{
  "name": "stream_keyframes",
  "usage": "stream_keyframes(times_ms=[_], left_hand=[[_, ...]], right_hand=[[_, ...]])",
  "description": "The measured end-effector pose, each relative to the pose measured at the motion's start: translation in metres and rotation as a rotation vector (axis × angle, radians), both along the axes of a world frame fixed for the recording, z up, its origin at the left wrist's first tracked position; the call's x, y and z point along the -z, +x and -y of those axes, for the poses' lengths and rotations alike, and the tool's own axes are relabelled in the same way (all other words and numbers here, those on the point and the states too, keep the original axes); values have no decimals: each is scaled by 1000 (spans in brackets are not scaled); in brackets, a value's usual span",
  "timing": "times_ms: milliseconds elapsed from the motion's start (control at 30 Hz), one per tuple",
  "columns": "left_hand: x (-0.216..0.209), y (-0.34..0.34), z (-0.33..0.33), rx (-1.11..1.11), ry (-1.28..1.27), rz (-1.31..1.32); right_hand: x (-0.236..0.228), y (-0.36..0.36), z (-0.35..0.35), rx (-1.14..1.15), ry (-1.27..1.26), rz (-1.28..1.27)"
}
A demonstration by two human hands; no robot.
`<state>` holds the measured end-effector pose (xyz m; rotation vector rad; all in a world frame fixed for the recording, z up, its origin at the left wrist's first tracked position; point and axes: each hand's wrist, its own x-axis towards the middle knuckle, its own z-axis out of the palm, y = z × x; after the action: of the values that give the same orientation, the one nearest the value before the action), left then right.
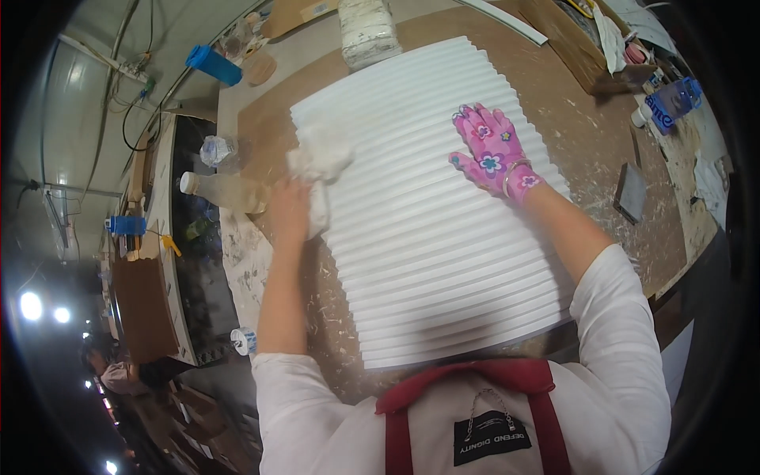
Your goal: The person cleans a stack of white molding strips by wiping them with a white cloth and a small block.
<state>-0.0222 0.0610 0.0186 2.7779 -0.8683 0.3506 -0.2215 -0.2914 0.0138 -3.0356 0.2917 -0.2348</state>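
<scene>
A large white panel (pixel 419 269) with many parallel ridges lies on the brown work table, its side edges zigzagged. My right hand (pixel 492 150), in a pink flowered glove, rests flat on the panel's right part with its fingers stretched out. At the panel's left edge, my bare left hand (pixel 291 207) is closed on a crumpled white cloth (pixel 318 158). The cloth is slightly blurred and laps over the ridges. Part of the left fingers is hidden by the cloth and the hand itself.
Bottles stand left of the panel, one with a white cap (pixel 207 188). A blue bottle (pixel 214 65) is at the far left. A wrapped white block (pixel 368 33) sits behind the panel. On the right are a dark flat block (pixel 630 192), a blue jug (pixel 671 103) and a wooden tray (pixel 582 59). Another person (pixel 119 372) is at lower left.
</scene>
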Motion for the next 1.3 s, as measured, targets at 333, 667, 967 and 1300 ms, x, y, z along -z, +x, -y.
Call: stream_keyframes(times_ms=[333, 667, 967, 1300], left_hand=[[-18, -32, 198, 295, -99, 56], [9, 29, 21, 168, 190, 99], [12, -32, 185, 390, -33, -49], [-6, 30, 4, 23, -158, 17]], right_hand=[[-3, 51, 19, 22, -56, -12], [10, 61, 20, 44, 0, 61], [4, 62, 19, 59, -93, -2], [6, 64, 17, 88, -115, -74]])
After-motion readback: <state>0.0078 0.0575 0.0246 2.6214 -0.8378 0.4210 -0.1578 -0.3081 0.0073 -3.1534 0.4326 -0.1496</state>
